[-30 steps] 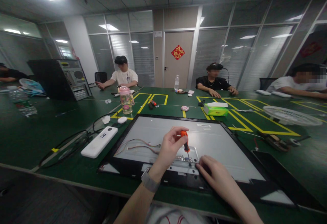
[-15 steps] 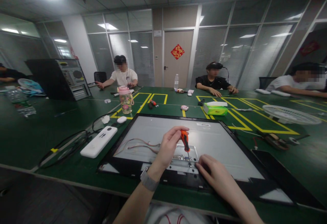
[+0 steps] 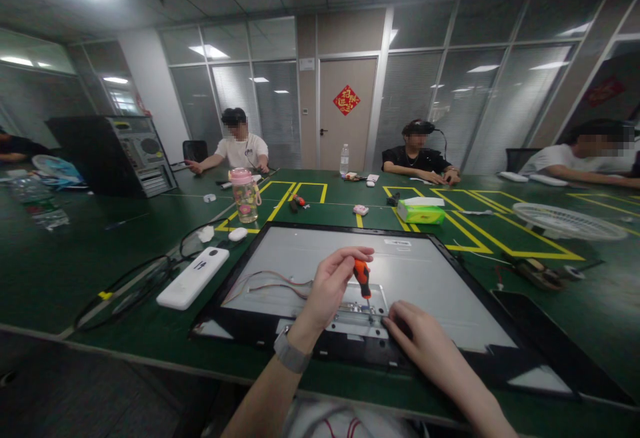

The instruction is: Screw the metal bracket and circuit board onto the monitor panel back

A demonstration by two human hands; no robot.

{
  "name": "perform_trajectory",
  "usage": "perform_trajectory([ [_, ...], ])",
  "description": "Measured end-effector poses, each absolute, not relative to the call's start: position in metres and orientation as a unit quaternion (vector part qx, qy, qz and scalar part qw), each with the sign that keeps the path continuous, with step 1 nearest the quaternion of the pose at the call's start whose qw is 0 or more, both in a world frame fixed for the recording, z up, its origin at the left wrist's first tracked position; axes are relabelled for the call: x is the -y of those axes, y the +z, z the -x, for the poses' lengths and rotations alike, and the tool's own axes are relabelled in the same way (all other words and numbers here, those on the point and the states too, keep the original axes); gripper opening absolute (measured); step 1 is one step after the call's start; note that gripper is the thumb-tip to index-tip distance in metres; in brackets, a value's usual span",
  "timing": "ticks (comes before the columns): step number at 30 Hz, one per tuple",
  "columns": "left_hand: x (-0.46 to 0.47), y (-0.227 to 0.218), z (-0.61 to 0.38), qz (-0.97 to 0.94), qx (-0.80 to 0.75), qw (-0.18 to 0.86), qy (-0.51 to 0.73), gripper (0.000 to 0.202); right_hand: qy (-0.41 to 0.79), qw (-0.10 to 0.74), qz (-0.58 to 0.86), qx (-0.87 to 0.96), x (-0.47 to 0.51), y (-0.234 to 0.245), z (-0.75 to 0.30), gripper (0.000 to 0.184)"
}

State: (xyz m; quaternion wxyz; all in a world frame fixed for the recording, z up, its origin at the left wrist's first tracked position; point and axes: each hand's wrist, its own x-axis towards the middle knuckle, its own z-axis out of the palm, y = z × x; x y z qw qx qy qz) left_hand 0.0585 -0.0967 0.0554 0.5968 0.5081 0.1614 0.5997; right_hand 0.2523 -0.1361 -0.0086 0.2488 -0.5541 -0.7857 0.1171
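My left hand (image 3: pixel 333 285) is closed around the orange and black handle of a screwdriver (image 3: pixel 361 279), index finger over its top. The screwdriver stands nearly upright, slightly tilted, its tip down at a metal bracket (image 3: pixel 345 325). That bracket lies on a large flat display panel (image 3: pixel 300 251) with a black frame, grey back side up. Thin wires (image 3: pixel 280 279) run from the bracket across the panel's left part. At the bracket's right end rests my right hand (image 3: pixel 415 328), fingers bent and pressed together; what is between the fingertips, if anything, is hidden.
Left of the panel lie a white power bank (image 3: pixel 194 278) and black cables (image 3: pixel 145 285). Behind stand a pink-lidded bottle (image 3: pixel 245 195) and a green tissue pack (image 3: pixel 421 211). A black panel (image 3: pixel 540 331) lies at the right. Several people sit around the green table (image 3: pixel 125 238).
The screwdriver handle has turned and tilted slightly, with my left fingers shifting a little around it. My right hand stays in place. Across the table, a person's hands have drawn together.
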Motion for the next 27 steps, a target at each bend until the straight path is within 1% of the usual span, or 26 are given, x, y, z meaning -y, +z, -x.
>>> perform_trajectory([
  [2,0.0969,0.0557,-0.0589,-0.509,-0.164,0.601,0.594,0.027,0.117,0.253,0.553,0.785,0.1359,-0.0091,-0.2526,0.023],
  [6,0.0935,0.0517,-0.0586,-0.525,-0.200,0.546,0.621,0.026,0.113,0.255,0.550,0.787,0.1353,-0.0108,-0.2535,0.022],
  [8,0.0930,0.0514,-0.0580,-0.526,-0.211,0.538,0.624,0.026,0.112,0.253,0.550,0.788,0.1352,-0.0109,-0.2535,0.023],
  [13,0.0973,0.0544,-0.0566,-0.512,-0.125,0.642,0.557,0.027,0.116,0.253,0.549,0.788,0.1357,-0.0091,-0.2521,0.023],
  [15,0.0981,0.0535,-0.0566,-0.518,-0.107,0.658,0.536,0.026,0.115,0.256,0.549,0.787,0.1359,-0.0086,-0.2517,0.023],
  [17,0.0976,0.0515,-0.0570,-0.527,-0.107,0.647,0.540,0.023,0.115,0.254,0.550,0.787,0.1361,-0.0084,-0.2516,0.023],
  [21,0.0947,0.0496,-0.0580,-0.549,-0.133,0.573,0.594,0.014,0.120,0.250,0.552,0.786,0.1363,-0.0078,-0.2522,0.022],
  [23,0.0939,0.0498,-0.0582,-0.549,-0.142,0.552,0.611,0.012,0.123,0.248,0.551,0.787,0.1365,-0.0072,-0.2523,0.022],
  [27,0.0936,0.0488,-0.0580,-0.536,-0.142,0.593,0.584,0.026,0.128,0.237,0.553,0.789,0.1367,-0.0065,-0.2519,0.023],
])
